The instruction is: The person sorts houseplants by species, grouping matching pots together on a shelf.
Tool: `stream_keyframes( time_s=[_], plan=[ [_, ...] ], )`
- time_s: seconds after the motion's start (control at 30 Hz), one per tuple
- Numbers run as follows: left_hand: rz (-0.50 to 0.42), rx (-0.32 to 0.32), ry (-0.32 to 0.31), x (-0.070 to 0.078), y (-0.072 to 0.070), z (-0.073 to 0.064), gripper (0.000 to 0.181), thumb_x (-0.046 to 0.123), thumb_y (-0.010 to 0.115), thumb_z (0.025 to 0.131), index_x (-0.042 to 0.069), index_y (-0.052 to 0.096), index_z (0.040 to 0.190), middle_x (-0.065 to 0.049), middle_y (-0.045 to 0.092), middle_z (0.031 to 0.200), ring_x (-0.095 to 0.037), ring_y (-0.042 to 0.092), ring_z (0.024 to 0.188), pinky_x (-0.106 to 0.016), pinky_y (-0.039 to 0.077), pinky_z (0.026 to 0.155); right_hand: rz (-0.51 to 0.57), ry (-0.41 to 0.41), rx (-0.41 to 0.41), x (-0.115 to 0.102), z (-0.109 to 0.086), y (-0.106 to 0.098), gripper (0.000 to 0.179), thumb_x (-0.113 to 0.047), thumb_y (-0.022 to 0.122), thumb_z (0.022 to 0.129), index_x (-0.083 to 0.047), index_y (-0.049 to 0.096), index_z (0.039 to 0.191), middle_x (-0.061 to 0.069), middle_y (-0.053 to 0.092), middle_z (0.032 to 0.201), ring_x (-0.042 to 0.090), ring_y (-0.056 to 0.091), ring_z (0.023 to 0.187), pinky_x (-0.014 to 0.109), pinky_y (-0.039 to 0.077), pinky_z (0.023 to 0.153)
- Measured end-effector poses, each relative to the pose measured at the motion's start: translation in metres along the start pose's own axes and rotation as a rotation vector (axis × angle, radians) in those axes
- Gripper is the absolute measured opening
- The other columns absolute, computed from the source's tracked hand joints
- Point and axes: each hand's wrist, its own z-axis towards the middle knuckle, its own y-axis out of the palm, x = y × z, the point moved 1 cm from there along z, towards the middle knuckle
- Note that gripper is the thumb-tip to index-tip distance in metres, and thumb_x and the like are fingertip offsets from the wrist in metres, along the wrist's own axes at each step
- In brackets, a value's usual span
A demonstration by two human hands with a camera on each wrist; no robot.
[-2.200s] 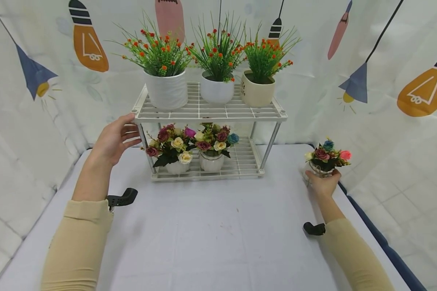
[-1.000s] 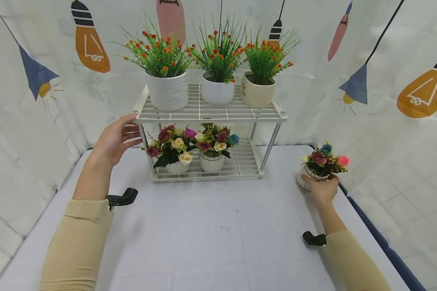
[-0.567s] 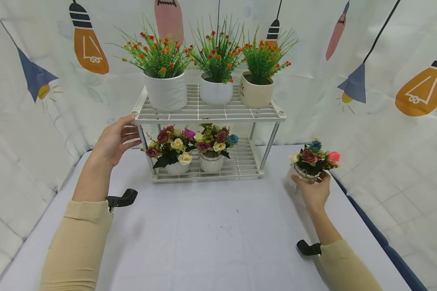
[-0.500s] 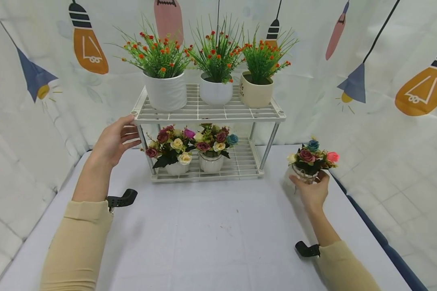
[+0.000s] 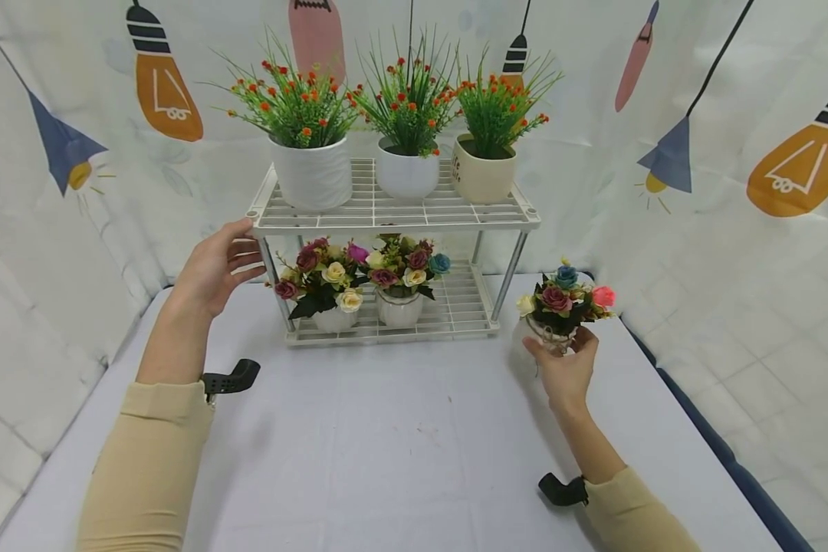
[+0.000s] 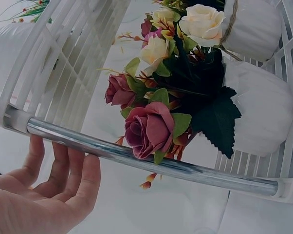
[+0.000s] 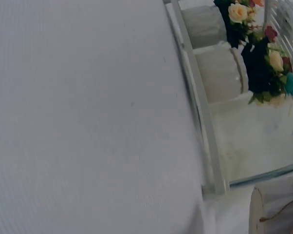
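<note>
My right hand (image 5: 567,377) grips the small white pot of an artificial rose plant (image 5: 557,299), with blue, maroon, pink and cream blooms, right of the rack. In the right wrist view that pot (image 7: 278,202) shows tilted at the lower right corner, a cord round it. My left hand (image 5: 210,267) holds the upper left corner of a two-tier white rack (image 5: 393,228); in the left wrist view its fingers (image 6: 90,180) curl against the metal post (image 6: 137,157). Two rose pots, left (image 5: 334,319) and middle (image 5: 399,310), stand on the lower shelf.
Three grassy plants with orange flowers stand on the top shelf, in a ribbed white pot (image 5: 313,175), a smooth white pot (image 5: 407,172) and a cream pot (image 5: 484,176). A white cloth covers the table (image 5: 386,460). A printed curtain (image 5: 593,153) hangs behind.
My right hand has carried the rose pot leftward from the table's right edge, closer to the rack. My left hand has stayed at the rack's corner.
</note>
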Motion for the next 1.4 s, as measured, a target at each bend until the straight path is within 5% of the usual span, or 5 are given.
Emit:
stream_keyframes(
  time_s=[0.27,0.67,1.2,1.4],
  plan=[
    [-0.008,-0.006,0.008,0.0,0.0,0.001,0.058,0.056,0.057,0.102,0.009,0.051,0.134,-0.006,0.052,0.125,-0.021,0.052,0.116,-0.028,0.048,0.092,0.095,0.021,0.006,-0.005,-0.017,0.021,0.092,-0.011,0.09,0.081,-0.004,0.025,0.147,0.014,0.037,0.144,0.021,0.037,0.135,0.037,0.029,0.116],
    [-0.023,-0.003,0.018,0.0,-0.002,0.002,0.052,0.055,0.058,0.102,0.013,0.053,0.131,-0.006,0.052,0.125,-0.022,0.052,0.117,-0.026,0.05,0.089,0.244,-0.043,-0.017,-0.008,-0.032,0.064,0.088,-0.004,0.091,0.078,-0.004,0.029,0.141,0.011,0.036,0.138,0.017,0.042,0.128,0.028,0.043,0.104],
    [-0.039,-0.006,0.02,-0.002,0.0,0.002,0.05,0.055,0.057,0.102,0.013,0.054,0.128,-0.005,0.053,0.123,-0.023,0.052,0.117,-0.026,0.05,0.088,0.497,-0.059,-0.022,0.0,-0.022,0.124,0.088,0.017,0.083,0.076,-0.002,0.028,0.142,0.015,0.036,0.146,0.028,0.048,0.132,0.037,0.048,0.104],
    [-0.065,-0.013,0.019,-0.003,0.0,0.002,0.047,0.052,0.057,0.103,0.012,0.055,0.125,-0.004,0.055,0.12,-0.021,0.054,0.112,-0.025,0.051,0.086,0.364,-0.105,0.021,0.006,-0.019,0.142,0.092,0.007,0.088,0.075,-0.002,0.03,0.146,0.017,0.039,0.143,0.027,0.048,0.131,0.035,0.043,0.109]
  ],
)
